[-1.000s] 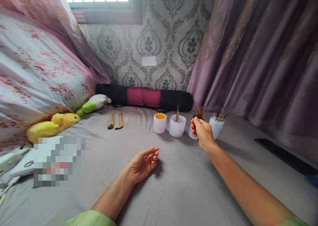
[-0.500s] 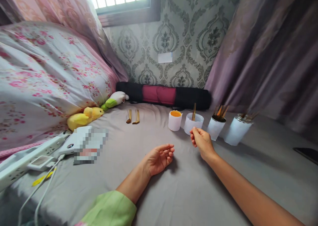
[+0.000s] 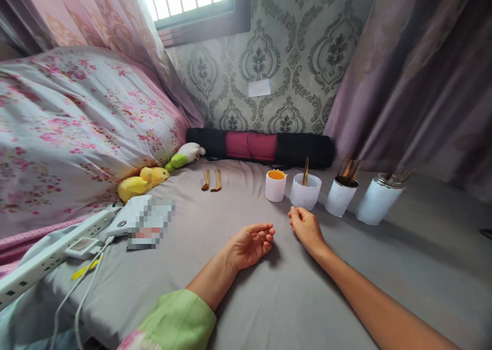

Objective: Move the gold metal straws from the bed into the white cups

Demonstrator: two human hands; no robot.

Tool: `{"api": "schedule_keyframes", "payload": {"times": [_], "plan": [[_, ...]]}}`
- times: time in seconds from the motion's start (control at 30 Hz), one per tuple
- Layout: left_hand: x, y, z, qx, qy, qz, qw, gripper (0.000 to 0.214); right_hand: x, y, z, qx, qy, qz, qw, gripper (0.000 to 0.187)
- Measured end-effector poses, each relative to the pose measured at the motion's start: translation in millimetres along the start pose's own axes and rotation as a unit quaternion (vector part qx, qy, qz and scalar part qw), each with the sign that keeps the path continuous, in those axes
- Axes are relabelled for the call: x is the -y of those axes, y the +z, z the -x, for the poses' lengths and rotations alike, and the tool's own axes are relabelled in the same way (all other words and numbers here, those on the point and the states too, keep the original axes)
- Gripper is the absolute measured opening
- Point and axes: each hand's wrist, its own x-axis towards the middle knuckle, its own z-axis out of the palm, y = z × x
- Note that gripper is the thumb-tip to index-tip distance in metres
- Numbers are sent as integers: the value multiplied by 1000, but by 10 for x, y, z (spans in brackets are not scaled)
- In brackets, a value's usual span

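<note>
My left hand point(image 3: 251, 245) rests palm up on the grey sheet point(image 3: 215, 227), fingers loosely bent and apart, holding nothing. My right hand point(image 3: 305, 226) lies on the sheet a short way to its right, fingers curled in with nothing showing in them. Just beyond it stand a white cup with orange inside point(image 3: 275, 186), a white cup with one golden stick point(image 3: 305, 191), a white cup with several brown sticks point(image 3: 340, 196) and a white jar with sticks point(image 3: 376, 201). Two small bunches of golden sticks point(image 3: 211, 181) lie on the sheet farther left.
A black and red roll point(image 3: 261, 147) lies along the wallpapered wall. Flowered bedding point(image 3: 77, 124) and yellow point(image 3: 140, 183) and green-white plush toys point(image 3: 184, 155) fill the left. A white power strip point(image 3: 49, 252) with cables lies at the near left. Purple curtain point(image 3: 423, 83) hangs at right.
My right hand has let go of the sticks in the third cup and dropped back to the sheet. The view has swung left and down; my left hand stayed put.
</note>
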Motion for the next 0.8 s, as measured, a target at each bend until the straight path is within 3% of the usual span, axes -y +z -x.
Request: {"api": "schedule_keyframes", "payload": {"times": [0.23, 0.4, 0.6, 0.8], "plan": [[-26, 54, -39, -34, -18, -48, 998, 8, 1, 5, 25, -5, -20, 32, 999, 40], [-226, 108, -137, -97, 4, -171, 980, 4, -11, 9, 19, 0, -17, 39, 999, 39], [-712, -7, -343, -192, 115, -311, 923, 2, -3, 4, 21, -2, -18, 56, 998, 35], [-1136, -200, -439, -316, 201, -451, 810, 7, 9, -2, 33, 1, -17, 61, 998, 35]]}}
